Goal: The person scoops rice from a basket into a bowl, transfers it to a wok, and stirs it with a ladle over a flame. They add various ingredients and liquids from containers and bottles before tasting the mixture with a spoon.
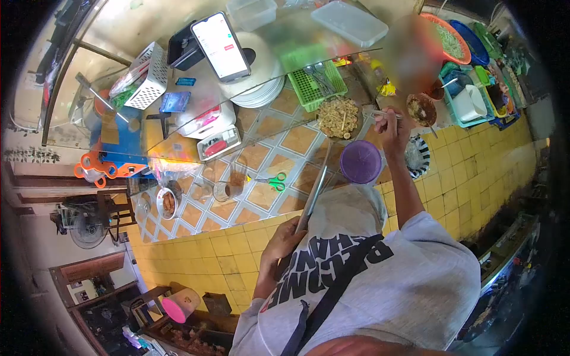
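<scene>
My left hand (pixel 284 240) is closed round the lower end of a long metal handle (pixel 320 181), close to my shirt. That handle runs up to a dark round pan, mostly covered by chopped fried food (pixel 338 117). My right hand (pixel 389 126) is raised between the pan and a bowl of brown sauce (pixel 421 110). Its fingers pinch a thin pale utensil (pixel 380 113), which looks like a spoon; its tip is hard to make out. A purple tub (pixel 360 161) sits below the pan, left of my right forearm. A striped bowl (pixel 417 156) stands right of that forearm.
Green scissors (pixel 276 182) and a glass (pixel 222 191) lie or stand on the tiled counter. Behind are a green basket (pixel 317 86) with cutlery, stacked plates (pixel 259 95) and a propped phone (pixel 220 46). An orange basket (pixel 449 38) stands at the upper right.
</scene>
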`<state>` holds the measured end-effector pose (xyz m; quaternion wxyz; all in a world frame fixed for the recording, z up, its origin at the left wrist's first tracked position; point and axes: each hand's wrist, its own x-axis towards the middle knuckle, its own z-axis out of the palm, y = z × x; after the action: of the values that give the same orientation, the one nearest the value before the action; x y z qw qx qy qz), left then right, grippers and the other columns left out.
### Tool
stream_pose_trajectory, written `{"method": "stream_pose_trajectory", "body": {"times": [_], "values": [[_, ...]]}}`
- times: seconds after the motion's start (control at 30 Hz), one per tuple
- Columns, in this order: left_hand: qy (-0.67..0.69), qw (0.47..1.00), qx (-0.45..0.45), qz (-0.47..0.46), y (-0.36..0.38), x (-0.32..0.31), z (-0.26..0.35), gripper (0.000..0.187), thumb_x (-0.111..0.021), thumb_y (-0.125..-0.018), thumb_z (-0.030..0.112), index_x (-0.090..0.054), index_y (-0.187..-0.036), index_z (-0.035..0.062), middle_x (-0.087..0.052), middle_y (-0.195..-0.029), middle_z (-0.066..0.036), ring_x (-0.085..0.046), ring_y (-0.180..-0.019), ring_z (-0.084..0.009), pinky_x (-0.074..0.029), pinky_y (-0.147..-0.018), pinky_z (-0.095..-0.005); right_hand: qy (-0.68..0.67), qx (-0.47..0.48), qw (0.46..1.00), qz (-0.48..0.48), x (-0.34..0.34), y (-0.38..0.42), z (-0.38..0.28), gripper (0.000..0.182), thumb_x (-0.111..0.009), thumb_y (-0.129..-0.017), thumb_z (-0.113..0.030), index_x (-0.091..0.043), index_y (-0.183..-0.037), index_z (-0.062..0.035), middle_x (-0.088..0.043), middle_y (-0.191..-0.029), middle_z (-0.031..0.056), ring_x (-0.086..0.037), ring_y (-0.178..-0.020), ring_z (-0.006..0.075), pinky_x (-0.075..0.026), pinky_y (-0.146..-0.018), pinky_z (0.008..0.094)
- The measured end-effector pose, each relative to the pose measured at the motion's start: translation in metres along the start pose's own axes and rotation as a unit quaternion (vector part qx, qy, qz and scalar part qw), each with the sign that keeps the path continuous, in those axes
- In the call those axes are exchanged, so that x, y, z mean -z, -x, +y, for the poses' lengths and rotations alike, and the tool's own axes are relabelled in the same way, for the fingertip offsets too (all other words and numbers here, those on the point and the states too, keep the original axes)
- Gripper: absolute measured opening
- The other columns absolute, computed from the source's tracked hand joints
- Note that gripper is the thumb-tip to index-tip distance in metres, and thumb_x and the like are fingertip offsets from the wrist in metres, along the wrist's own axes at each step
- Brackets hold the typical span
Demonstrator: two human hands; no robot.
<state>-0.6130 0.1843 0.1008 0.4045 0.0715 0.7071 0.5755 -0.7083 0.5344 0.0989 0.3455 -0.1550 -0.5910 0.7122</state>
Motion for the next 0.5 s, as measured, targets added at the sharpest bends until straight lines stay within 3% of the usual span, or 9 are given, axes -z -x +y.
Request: {"method": "stream_pose_trajectory", "body": {"times": [0.2, 0.4, 0.5], "values": [[0.039, 0.999, 0.002, 0.010, 0.005, -0.004, 0.020, 0.028, -0.053, -0.084, 0.008, -0.053, -0.111, -0.0004, -0.059, -0.095, -0.007, -0.052, -0.087, -0.0140, -0.042, -0.079, -0.0270, -0.090, -0.025, 0.996, 0.001, -0.008, -0.002, -0.020, 0.022, -0.044, -0.094, -0.019, -0.054, -0.091, 0.0001, -0.058, -0.064, 0.0073, -0.050, -0.050, 0.0104, -0.039, -0.047, 0.0223], [0.125, 0.992, 0.013, 0.016, 0.004, -0.008, 0.017, 0.032, -0.056, -0.083, 0.010, -0.051, -0.112, -0.0028, -0.060, -0.098, -0.007, -0.054, -0.087, -0.0132, -0.042, -0.079, -0.0254, -0.262, -0.060, 0.963, -0.018, -0.025, -0.006, -0.088, 0.019, -0.046, -0.091, -0.018, -0.054, -0.092, -0.0007, -0.056, -0.061, 0.0077, -0.052, -0.050, 0.0147, -0.039, -0.044, 0.0257], [0.144, 0.989, 0.031, 0.013, 0.005, -0.006, 0.011, 0.033, -0.056, -0.083, 0.012, -0.051, -0.113, -0.0027, -0.060, -0.099, -0.007, -0.054, -0.086, -0.0123, -0.043, -0.078, -0.0245, -0.316, -0.082, 0.940, -0.098, -0.036, -0.004, -0.130, 0.022, -0.043, -0.091, -0.020, -0.053, -0.087, -0.0018, -0.053, -0.057, 0.0066, -0.051, -0.048, 0.0148, -0.039, -0.041, 0.0268]]}}
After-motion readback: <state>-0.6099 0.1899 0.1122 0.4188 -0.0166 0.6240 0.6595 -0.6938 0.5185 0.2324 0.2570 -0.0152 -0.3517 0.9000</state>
